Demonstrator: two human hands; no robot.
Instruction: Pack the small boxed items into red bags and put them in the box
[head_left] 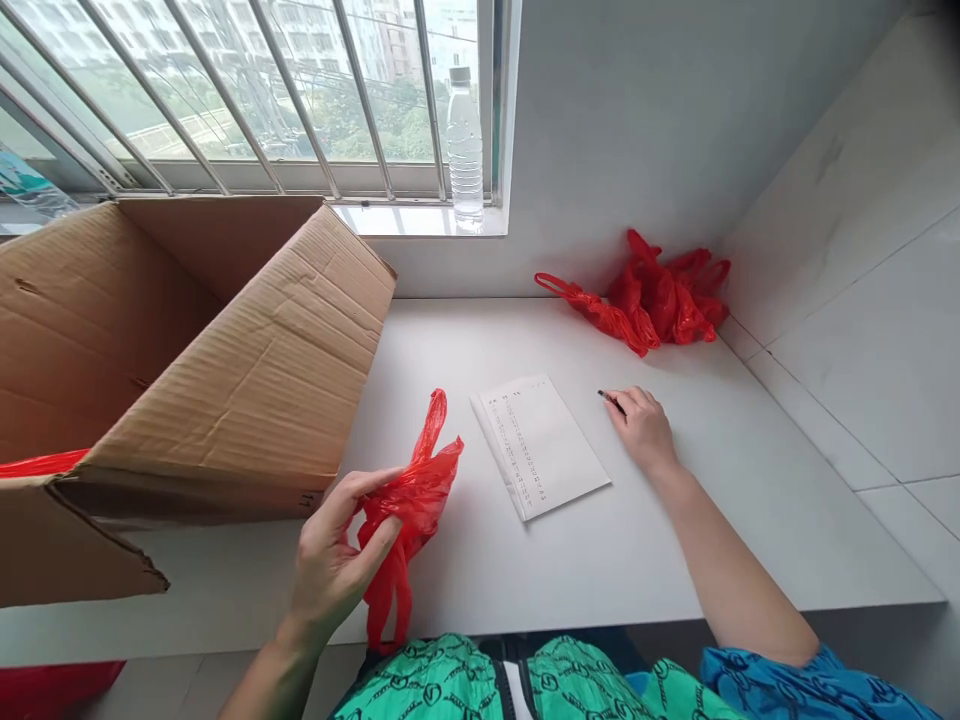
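Red plastic bag (420, 495) is seen in the head view to the left of the notebook (547, 450), raised by the left hand (334, 545). It is pinched between the thumb and the fingers, the index finger being stretched along its upper side and the thumb laid across the nearer side; one loop is left pointing up, and the lower loops are left dangling. The left forearm is slanted upward from the near side, left of the notebook, with the wrist bent and the palm turned toward the notebook. To the right of the notebook, and apart from it, the right hand (645, 430) is rested on the table (487, 580), a dark pen (611, 401) being gripped in its curled fingers. The right forearm is extended diagonally from the blue sleeve (810, 680). Left of the notebook, beyond the bag, a cardboard box (255, 370) is placed; beyond the notebook, to its right, more red bags (660, 300) are heaped.
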